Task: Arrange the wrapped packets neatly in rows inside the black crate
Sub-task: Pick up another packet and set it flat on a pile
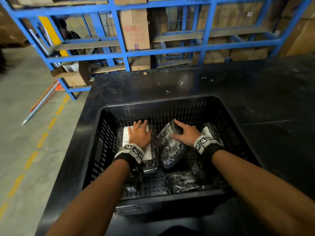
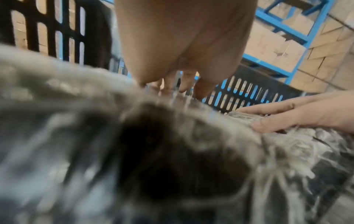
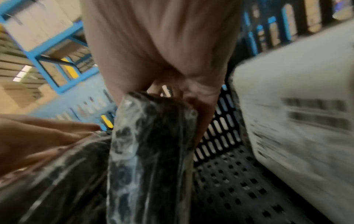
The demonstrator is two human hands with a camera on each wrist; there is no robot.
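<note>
The right hand (image 1: pixel 185 133) has hold of the middle packet (image 1: pixel 170 147): in the right wrist view its fingers curl over the packet's far end, and the packet stands tilted on one long edge. The thumb points toward the left hand. In the head view this packet lies at a slant near the crate's middle, its near end pointing to the front wall.

The left hand (image 1: pixel 139 134) lies flat, fingers straight and together, pressing on the left packet (image 1: pixel 150 160), which bears a white label (image 1: pixel 125 136). That packet lies flat on the crate floor toward the left wall, its far end near the back wall. The two packets are just beside each other; whether they touch I cannot tell.

A third packet (image 1: pixel 211 132) with a white label sits toward the right wall, partly hidden behind the right wrist. A fourth packet (image 1: pixel 182 182) lies near the front wall, right of centre, well apart from the left one.

The crate (image 1: pixel 160 103) is black with slotted walls and a perforated floor. It stands at the near left part of a dark table (image 1: pixel 255 86). Both wrists wear bands (image 1: pixel 133 150) with black-and-white markers. Beyond the table stands a blue rack (image 1: pixel 122 40) holding cardboard boxes (image 1: pixel 134 29).
</note>
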